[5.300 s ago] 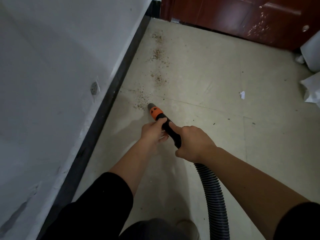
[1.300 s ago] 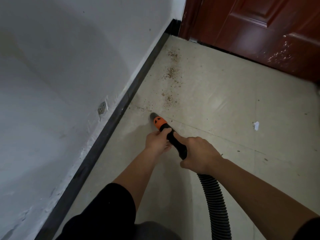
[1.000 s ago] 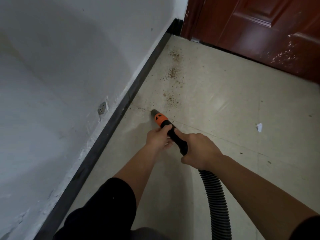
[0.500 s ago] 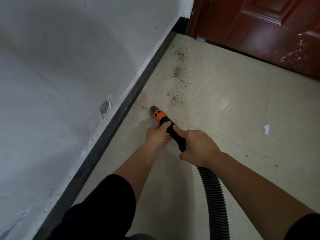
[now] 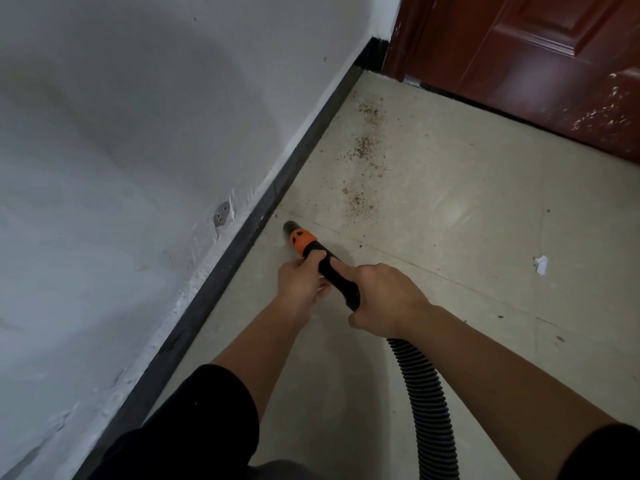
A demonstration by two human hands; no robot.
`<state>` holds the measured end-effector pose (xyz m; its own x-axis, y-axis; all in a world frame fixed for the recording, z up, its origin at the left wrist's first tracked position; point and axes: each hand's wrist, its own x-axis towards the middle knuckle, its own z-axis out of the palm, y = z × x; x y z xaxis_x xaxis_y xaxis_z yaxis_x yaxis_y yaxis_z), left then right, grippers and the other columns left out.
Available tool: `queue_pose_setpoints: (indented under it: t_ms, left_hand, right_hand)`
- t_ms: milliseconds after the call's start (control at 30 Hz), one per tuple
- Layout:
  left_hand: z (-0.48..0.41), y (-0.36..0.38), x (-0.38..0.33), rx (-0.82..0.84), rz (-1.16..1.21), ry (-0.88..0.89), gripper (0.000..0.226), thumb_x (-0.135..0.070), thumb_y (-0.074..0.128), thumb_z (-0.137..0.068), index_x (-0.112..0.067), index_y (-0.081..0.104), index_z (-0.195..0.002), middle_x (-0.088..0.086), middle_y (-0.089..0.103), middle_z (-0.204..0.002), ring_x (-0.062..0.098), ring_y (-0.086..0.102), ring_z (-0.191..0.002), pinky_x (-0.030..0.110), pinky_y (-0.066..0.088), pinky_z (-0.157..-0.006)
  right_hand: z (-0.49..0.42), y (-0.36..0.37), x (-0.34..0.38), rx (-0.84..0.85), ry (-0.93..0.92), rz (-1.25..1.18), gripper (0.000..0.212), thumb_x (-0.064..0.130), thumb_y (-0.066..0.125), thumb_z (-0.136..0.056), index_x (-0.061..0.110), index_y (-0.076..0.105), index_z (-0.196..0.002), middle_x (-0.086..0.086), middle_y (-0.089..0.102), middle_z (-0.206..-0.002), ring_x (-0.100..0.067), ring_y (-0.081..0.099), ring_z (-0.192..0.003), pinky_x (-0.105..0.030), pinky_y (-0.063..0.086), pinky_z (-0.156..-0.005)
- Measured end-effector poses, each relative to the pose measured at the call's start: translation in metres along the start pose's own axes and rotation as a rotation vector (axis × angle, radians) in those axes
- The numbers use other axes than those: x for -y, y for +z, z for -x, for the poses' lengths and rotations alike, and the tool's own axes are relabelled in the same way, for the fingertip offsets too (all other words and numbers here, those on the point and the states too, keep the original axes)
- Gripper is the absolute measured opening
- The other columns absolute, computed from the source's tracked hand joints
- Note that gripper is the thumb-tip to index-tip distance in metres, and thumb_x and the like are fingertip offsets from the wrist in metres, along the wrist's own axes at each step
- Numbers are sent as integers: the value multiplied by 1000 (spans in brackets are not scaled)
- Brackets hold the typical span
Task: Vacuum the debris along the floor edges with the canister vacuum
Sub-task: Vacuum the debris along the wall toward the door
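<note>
- The black vacuum nozzle with an orange collar sat mid-frame, its tip at the beige floor near the black baseboard.
- Both grips curled round it: left hand ahead, right hand behind, above the ribbed black hose.
- Patches of brown debris lay above the tip, toward the red-brown door.

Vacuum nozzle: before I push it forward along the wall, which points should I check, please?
1. Grip: left hand and right hand both hold the black handle: ok.
2. nozzle close to the baseboard: ok.
3. Nozzle touching the floor: cannot tell.
4. Path ahead: debris patches lie uncleaned between nozzle and door: not ok.
5. hose, visible part unkinked: ok.
6. Suction on: cannot tell.
</note>
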<state>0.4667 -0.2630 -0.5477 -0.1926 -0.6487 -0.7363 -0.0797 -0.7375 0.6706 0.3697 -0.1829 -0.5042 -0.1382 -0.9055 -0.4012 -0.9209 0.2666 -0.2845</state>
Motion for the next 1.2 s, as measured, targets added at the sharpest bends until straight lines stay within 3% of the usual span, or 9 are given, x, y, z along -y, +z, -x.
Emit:
queue_pose_setpoints:
  t_ms: [167,367,467,567,833,967,1200]
  left_hand:
    - [0,-17,1,-59,-19,8,23,-25,59,-95,-3,63,-100,12,69,-94,17,65,-75,20,53,-49]
    - [-3,-25,-1,-139,-30,17,24,-22,55,-96,-3,59,-81,11,62,-74,19,60,-60,29,52,-57]
    - [-5,-25,-3,-148,-54,19,22,-22,54,-96,-1,60,-89,11,63,-78,19,61,-62,28,53,-56]
    - [-8,-23,-5,-137,-67,14,23,-23,55,-95,-2,62,-89,12,63,-77,18,60,-62,26,52,-55]
    - [-23,-15,-12,-100,-87,31,22,-21,57,-94,-8,58,-77,9,61,-76,17,59,-65,33,55,-73]
    - [-30,-12,-16,-90,-129,34,22,-22,57,-94,-11,56,-75,8,62,-77,19,59,-68,37,55,-80]
    - [-44,-4,-25,-71,-176,57,18,-23,56,-96,-12,58,-82,6,62,-82,16,60,-71,27,52,-66]
  right_hand:
    - [-3,1,12,7,-65,19,93,17,64,-74,38,18,-152,-1,54,-85,-20,49,-74,-29,39,-57]
    - [-8,4,24,21,-113,20,94,15,63,-75,40,15,-152,-1,54,-86,-20,51,-76,-30,41,-56]
    - [-9,5,25,13,-110,30,94,15,64,-75,39,14,-152,-4,57,-90,-23,53,-80,-32,46,-59]
    - [-11,6,26,-10,-86,45,94,15,64,-76,37,13,-152,-4,52,-89,-22,49,-78,-31,40,-58]
    - [-20,10,24,-71,-27,-11,91,14,64,-76,32,18,-152,-4,50,-86,-23,49,-80,-30,39,-59]
    - [-26,14,19,-94,-15,-42,92,14,65,-77,33,15,-153,-8,56,-96,-25,53,-88,-31,41,-62]
    - [-40,17,10,-135,7,-77,92,14,64,-77,33,15,-153,-10,58,-101,-29,53,-95,-32,40,-63]
